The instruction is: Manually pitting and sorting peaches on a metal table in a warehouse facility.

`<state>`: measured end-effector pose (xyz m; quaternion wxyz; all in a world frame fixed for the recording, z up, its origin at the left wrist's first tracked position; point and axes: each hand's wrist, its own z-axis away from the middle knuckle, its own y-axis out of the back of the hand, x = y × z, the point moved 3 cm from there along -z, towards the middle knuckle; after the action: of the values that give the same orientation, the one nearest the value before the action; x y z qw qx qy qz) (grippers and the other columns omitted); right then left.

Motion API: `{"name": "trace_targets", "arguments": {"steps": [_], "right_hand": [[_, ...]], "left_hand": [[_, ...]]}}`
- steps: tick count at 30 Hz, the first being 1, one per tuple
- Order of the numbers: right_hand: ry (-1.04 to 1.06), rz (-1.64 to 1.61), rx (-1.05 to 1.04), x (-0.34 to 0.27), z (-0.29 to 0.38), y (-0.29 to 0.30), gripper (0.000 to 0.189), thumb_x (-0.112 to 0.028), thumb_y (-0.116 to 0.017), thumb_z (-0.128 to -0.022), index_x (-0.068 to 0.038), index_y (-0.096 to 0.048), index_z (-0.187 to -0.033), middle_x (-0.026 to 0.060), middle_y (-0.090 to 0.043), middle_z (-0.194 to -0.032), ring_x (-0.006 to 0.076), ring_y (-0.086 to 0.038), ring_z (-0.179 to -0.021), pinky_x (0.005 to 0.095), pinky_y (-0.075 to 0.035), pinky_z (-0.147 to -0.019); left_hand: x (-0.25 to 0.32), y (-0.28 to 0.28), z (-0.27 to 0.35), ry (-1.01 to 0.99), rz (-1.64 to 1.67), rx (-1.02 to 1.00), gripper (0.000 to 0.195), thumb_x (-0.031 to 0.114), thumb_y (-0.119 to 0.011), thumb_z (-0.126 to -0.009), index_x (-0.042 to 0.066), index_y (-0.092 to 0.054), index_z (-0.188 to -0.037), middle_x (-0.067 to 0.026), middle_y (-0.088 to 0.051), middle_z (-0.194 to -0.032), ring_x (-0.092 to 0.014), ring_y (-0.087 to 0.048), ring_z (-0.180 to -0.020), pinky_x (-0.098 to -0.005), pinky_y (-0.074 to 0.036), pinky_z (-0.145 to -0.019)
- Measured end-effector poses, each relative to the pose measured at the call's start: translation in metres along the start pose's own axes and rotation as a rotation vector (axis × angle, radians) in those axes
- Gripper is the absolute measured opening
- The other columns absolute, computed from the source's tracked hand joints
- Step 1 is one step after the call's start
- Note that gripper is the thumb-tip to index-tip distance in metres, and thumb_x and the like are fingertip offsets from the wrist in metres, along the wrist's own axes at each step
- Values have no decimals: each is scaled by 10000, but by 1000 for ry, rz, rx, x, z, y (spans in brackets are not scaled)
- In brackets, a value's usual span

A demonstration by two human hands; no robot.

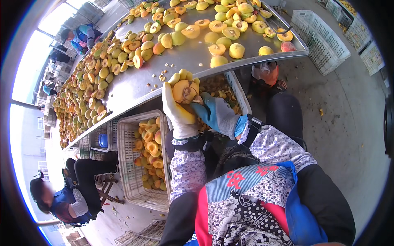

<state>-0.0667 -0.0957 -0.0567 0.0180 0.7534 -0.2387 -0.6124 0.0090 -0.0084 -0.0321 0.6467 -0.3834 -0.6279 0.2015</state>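
Note:
My left hand [181, 104], in a white and yellow glove, holds a halved peach [184, 91] with its cut face towards me, just off the metal table's edge. My right hand [215, 112], in a blue and grey glove, is closed at the lower right of the fruit. Its fingers seem to grip a small tool that touches the cut face; the tool is mostly hidden. Many peach halves [104, 73] are heaped along the left of the metal table [181, 60], with more scattered towards its right. Small pit pieces [163, 75] lie near the front edge.
Below the table, a plastic crate [123, 153] holds pitted peach halves [152, 147]. Another crate [241, 92] behind my hands holds small brown pieces. Stacked white crates [320, 40] stand at the right. A seated co-worker [64, 203] is at the lower left, another co-worker [81, 37] at the upper left.

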Motion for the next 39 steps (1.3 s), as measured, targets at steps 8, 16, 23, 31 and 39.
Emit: {"name": "trace_targets", "arguments": {"steps": [8, 16, 23, 31, 39], "right_hand": [[14, -89, 6, 11, -7, 0, 319, -287, -621, -953, 10, -614, -1071, 264, -673, -908, 446, -652, -901, 454, -518, -666], [7, 10, -16, 16, -3, 0, 395, -412, -596, -951, -46, -626, -1096, 265, -675, -840, 464, -652, -829, 516, -527, -677], [-9, 37, -39, 4, 3, 5, 349, -354, -604, -958, -16, -630, -1041, 266, -671, -866, 453, -650, -858, 500, -517, -656], [-43, 259, -188, 17, 4, 10, 386, -397, -583, -966, -28, -651, -1053, 269, -675, -914, 455, -643, -857, 489, -519, -673], [-174, -234, -125, 1, 8, 11, 533, -449, -527, -985, 68, -629, -1061, 236, -699, -873, 319, -706, -851, 409, -521, -732]], "left_hand": [[2, -12, 1, -10, -165, -157, 534, 419, -425, -1035, -13, -526, -1332, -189, -574, -1327, -325, -568, -1189, -469, -472, -1025], [-1, 1, -7, 49, -243, -67, 595, 495, -425, -1026, -26, -555, -1282, -199, -634, -1214, -320, -645, -1012, -434, -564, -870], [-8, -9, 4, 8, -125, 44, 576, 504, -430, -1020, -29, -591, -1167, -203, -648, -1137, -323, -645, -989, -474, -567, -867], [-6, -3, 4, 174, -414, -34, 567, 485, -433, -1021, -35, -652, -1081, -183, -695, -1015, -280, -680, -908, -385, -569, -804], [-15, -22, 9, -78, -416, -178, 590, 494, -424, -1025, 26, -472, -1382, -199, -556, -1320, -279, -611, -1100, -400, -552, -896]]}}
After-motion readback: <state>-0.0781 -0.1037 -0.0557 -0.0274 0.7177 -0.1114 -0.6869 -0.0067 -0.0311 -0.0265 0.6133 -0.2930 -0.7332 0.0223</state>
